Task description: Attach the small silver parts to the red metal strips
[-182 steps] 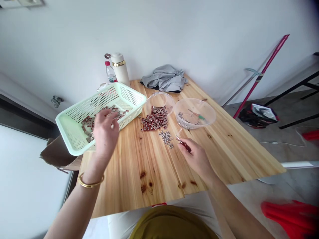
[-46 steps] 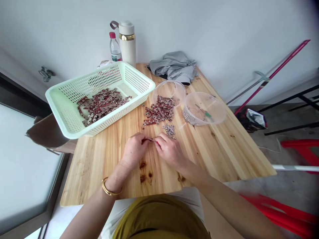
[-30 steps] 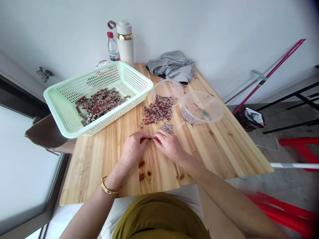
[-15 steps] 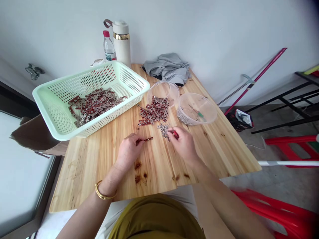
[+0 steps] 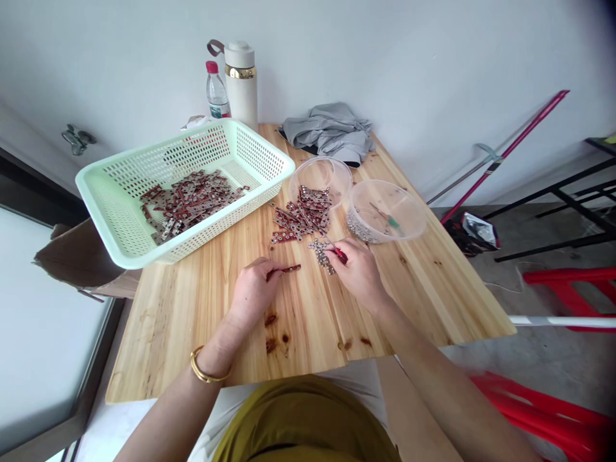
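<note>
My left hand [image 5: 255, 285] is closed on a narrow red-brown strip [image 5: 291, 268], whose free end points right, just above the wooden table. Between the thumb and fingers of my right hand [image 5: 355, 269] is a small red-handled tool [image 5: 341, 255] with a thin metal shaft; its exact kind is unclear. That hand is at a scatter of small silver metal pieces [image 5: 321, 251], partly covering them. Behind them lies a heap of red-brown strips [image 5: 304, 215] with metal dots, spilling from a tipped clear plastic tub [image 5: 341, 172].
A pale green basket [image 5: 187, 253] at the left holds many strips. Another clear tub [image 5: 414, 224] contains silver pieces and a green-handled tool [image 5: 392, 222]. Grey cloth [image 5: 330, 128], a water bottle [image 5: 217, 96] and a white flask [image 5: 242, 96] stand along the back of the table [image 5: 192, 333].
The whole view has shifted slightly, so things appear a little further right. My right hand has tilted the red-handled tool, and its thin shaft now shows over the silver pieces. The left hand keeps its strip.
</note>
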Demonstrator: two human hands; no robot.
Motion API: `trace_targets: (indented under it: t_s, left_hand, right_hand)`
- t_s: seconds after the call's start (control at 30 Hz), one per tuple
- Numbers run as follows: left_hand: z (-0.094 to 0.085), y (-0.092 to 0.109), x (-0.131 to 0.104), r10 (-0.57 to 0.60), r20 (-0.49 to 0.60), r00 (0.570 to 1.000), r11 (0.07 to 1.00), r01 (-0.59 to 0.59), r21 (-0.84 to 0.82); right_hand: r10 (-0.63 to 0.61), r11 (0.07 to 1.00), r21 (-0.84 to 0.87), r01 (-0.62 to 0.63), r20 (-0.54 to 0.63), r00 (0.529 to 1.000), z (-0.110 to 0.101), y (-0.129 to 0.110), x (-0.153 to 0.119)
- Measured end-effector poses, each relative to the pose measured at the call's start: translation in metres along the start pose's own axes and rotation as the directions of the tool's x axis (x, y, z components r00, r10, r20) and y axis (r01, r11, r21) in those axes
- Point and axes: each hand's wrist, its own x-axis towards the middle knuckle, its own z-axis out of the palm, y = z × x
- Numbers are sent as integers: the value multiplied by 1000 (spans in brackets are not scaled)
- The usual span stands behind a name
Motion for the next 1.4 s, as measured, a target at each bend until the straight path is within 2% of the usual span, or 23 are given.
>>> trace_targets:
  t_s: [0.1, 0.23, 0.4, 0.57, 0.73, 0.87, 1.0, 1.07, 1.4]
  left_hand:
    - [0, -1, 0, 23, -6, 1000, 1000, -23, 5]
    - [-1, 0, 0, 20, -16, 1000, 998, -19, 60]
    - [-3, 4, 1, 0, -2, 1000, 998, 0, 66]
    - [-3, 4, 1, -3, -2, 1000, 998, 3, 58]
    - [-1, 2, -1, -38, -25, 999, 999, 38, 6]
    - [-1, 3, -3, 10, -29, 1000, 999, -9, 36]
    - [0, 5, -6, 34, -38, 999, 996, -31, 83]
    - [1, 5, -6, 36, -43, 998, 994, -31, 101]
    - [2, 2, -7, 44, -54, 998, 990, -36, 137]
  right_hand:
    - [-77, 993, 92, 72, 52, 996, 10, -29, -5]
    - [-151, 988, 55, 145, 145, 978, 33, -55, -12]
    - [-178, 983, -20, 182, 123, 976, 46, -54, -13]
    - [-195, 979, -35, 200, 113, 974, 47, -51, -19]
    - [-246, 966, -43, 256, 166, 955, 41, -58, -32]
    - [-226, 974, 15, 228, 221, 949, 31, -61, -36]
    - [-87, 993, 85, 78, 105, 991, 23, -61, -40]
    - [-39, 995, 96, 31, 81, 996, 23, -64, -45]
    - [-7, 999, 41, 4, 71, 997, 35, -72, -52]
